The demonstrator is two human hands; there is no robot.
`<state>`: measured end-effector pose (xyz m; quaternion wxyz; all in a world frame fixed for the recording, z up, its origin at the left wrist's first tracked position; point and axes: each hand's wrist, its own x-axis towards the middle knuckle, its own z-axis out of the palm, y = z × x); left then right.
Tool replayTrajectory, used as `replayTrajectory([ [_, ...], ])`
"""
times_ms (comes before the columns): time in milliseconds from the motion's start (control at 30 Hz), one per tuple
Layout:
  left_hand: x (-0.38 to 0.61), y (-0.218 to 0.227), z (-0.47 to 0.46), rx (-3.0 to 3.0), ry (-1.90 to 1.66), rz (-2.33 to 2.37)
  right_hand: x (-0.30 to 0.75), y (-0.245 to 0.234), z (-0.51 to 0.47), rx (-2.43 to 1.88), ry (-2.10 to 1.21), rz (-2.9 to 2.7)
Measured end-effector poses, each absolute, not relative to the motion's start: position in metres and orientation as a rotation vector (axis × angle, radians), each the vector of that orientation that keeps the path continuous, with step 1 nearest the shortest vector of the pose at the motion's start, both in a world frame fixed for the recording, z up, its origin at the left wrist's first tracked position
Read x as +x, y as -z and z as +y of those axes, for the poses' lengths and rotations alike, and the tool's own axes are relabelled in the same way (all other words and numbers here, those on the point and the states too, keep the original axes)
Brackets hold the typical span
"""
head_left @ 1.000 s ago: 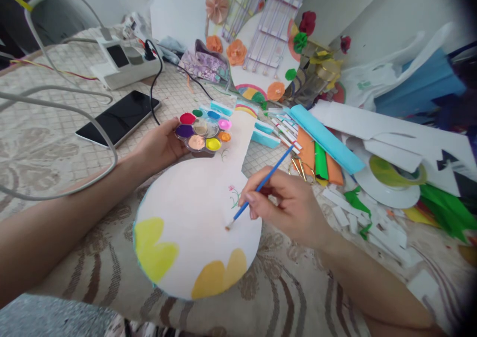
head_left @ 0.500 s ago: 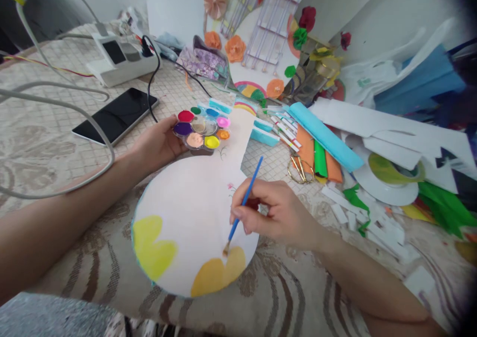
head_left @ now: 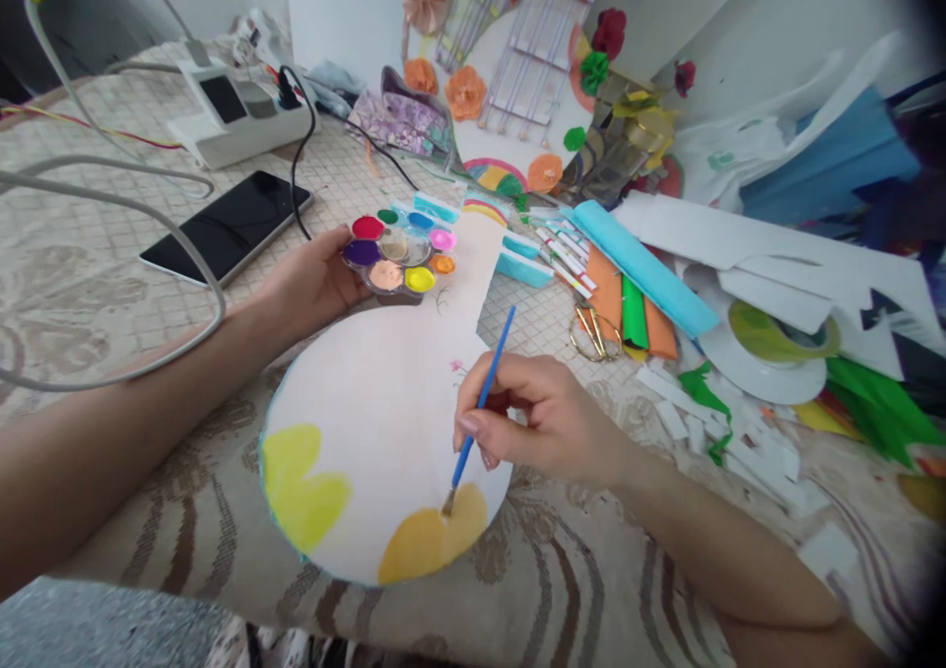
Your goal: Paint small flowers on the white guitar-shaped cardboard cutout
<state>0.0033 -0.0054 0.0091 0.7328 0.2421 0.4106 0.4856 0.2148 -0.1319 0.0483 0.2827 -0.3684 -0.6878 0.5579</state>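
Observation:
A white guitar-shaped cutout [head_left: 384, 392] lies on the patterned tablecloth, with a yellow painted patch at its lower left and an orange-yellow one at its lower right. Between the fingers of my right hand [head_left: 536, 417] is a blue-handled paintbrush [head_left: 484, 392], tilted, its bristles at the upper edge of the orange-yellow patch. My left hand [head_left: 314, 279] grips the edge of a round paint palette [head_left: 395, 249] over the upper left of the cutout. Its wells hold red, purple, peach, yellow, orange, pink, blue and green paint.
A tablet [head_left: 229, 225] and a white power strip [head_left: 236, 116] with cables lie at the left; one cable loops across my left forearm. To the right are gold-handled scissors [head_left: 593, 333], rolled coloured paper [head_left: 642, 269], a tape roll [head_left: 783, 328] and paper scraps. A decorated cutout [head_left: 509, 67] stands behind.
The brush tip has moved slightly down onto the edge of the orange-yellow patch, with my right hand shifting a little. My left hand and the palette stay in place.

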Motion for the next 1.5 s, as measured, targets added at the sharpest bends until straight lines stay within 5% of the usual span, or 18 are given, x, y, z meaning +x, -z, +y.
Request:
replayTrajectory([
  [233, -0.001, -0.004, -0.004, 0.554, -1.059, 0.864, 0.225, -0.046, -0.118, -1.003, -1.275, -1.722],
  [500, -0.001, -0.004, -0.004, 0.559, -1.076, 0.871, 0.221, -0.038, -0.123, -0.935, -1.581, -1.684],
  [733, -0.002, -0.002, -0.002, 0.573, -1.048, 0.885, 0.229, -0.036, -0.108, -1.021, -1.307, -1.585],
  [933, 0.000, -0.003, -0.004, 0.571, -1.052, 0.887, 0.218, -0.034, -0.121, -0.960, -1.568, -1.621],
  [1133, 0.001, -0.006, -0.004, 0.533, -1.073, 0.897, 0.222, -0.036, -0.118, -1.026, -1.272, -1.574],
  [1333, -0.001, -0.003, -0.003, 0.575, -1.047, 0.850, 0.216, -0.035, -0.123, -0.991, -1.518, -1.624],
  [1500, -0.003, -0.002, -0.003, 0.574, -1.052, 0.839, 0.218, -0.036, -0.120, -1.056, -1.222, -1.585],
])
